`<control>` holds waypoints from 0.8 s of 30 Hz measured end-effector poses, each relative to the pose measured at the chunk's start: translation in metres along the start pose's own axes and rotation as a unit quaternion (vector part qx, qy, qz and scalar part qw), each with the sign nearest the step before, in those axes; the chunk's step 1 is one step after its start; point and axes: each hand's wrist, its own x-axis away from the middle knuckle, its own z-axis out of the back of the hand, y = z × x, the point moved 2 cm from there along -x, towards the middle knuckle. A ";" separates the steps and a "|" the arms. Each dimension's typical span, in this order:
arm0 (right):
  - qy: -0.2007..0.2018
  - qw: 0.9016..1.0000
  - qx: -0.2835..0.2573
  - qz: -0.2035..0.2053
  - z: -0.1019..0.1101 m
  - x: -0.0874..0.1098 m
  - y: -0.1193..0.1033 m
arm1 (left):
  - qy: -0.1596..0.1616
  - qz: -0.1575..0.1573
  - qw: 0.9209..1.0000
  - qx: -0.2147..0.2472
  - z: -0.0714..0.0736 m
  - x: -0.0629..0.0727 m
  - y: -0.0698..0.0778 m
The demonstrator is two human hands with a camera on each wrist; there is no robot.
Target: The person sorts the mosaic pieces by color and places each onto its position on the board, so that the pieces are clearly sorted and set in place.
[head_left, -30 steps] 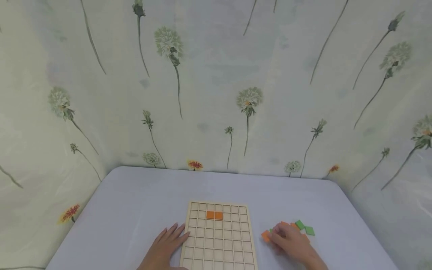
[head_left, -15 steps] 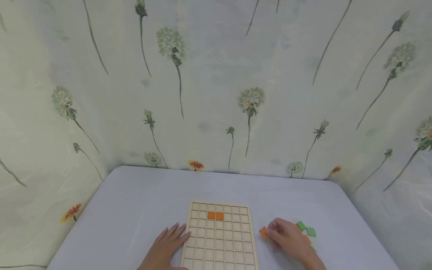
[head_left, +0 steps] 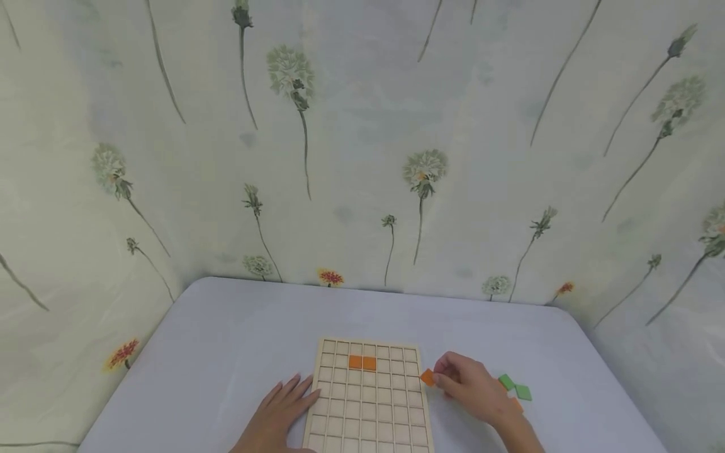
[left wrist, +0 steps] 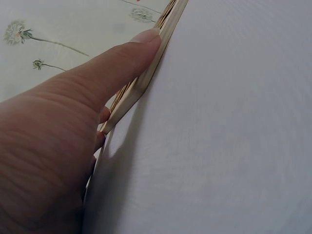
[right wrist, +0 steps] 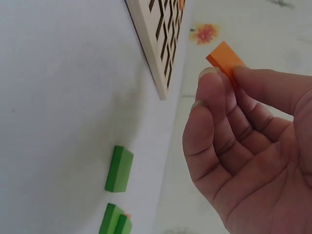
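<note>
My right hand pinches an orange square tile between thumb and fingertips, just off the right edge of a pale wooden grid board. In the right wrist view that tile is up off the table, tilted, with the board's corner beyond. Two orange tiles lie side by side in the board's second row from the far end. My left hand is spread along the board's left side, fingertips at its rim. The left wrist view shows the thumb resting against the board's edge.
Green tiles and an orange tile lie loose on the white table to the right, partly behind my right hand. More green tiles show in the right wrist view. A flower-printed curtain encloses the table.
My right hand has lifted away from the loose tiles and moved left toward the board, carrying the orange tile. The left hand has stayed in place at the board.
</note>
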 end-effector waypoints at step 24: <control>-0.034 0.990 0.108 0.086 -0.010 -0.042 -0.040 | -0.030 0.024 0.999 0.017 -0.006 -0.001 -0.006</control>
